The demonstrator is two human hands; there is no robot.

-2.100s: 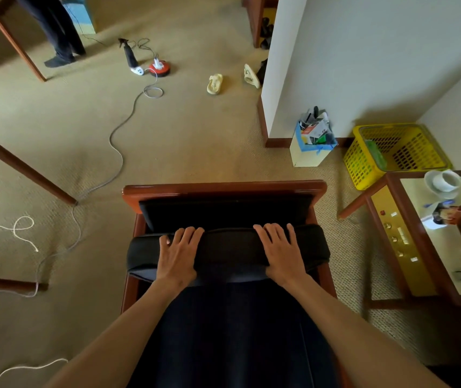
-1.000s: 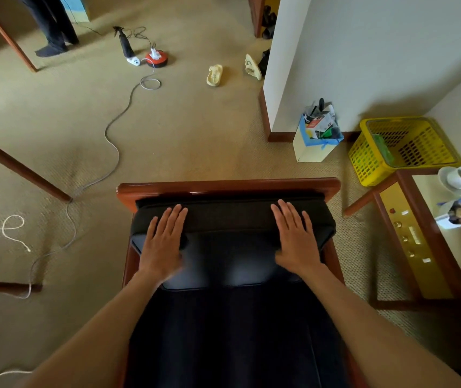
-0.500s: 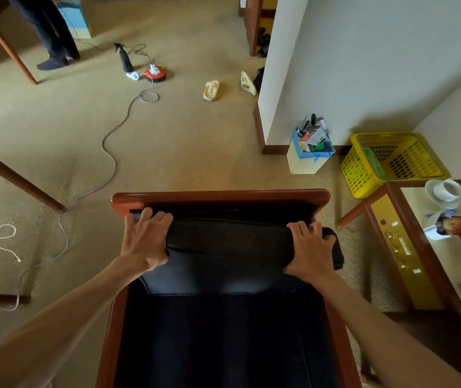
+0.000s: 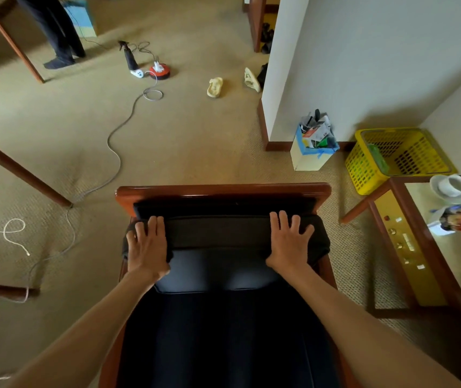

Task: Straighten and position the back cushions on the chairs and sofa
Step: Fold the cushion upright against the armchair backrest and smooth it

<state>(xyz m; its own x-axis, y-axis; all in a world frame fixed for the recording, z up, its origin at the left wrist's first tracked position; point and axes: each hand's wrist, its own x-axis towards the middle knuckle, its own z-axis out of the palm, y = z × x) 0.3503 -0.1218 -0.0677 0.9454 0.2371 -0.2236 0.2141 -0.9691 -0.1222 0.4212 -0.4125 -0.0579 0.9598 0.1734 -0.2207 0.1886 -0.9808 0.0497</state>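
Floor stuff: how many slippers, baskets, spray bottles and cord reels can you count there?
Slippers: 2
Baskets: 1
Spray bottles: 1
Cord reels: 1
Total: 5

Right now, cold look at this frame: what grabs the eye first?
Two bare forearms run up the middle, with the left hand and right hand laid flat, fingers spread, on the dark back cushion of a wood-framed chair. Next is the bright yellow basket by the wall at right. Then the grey cable snaking across the beige carpet to a red cord reel at upper left.
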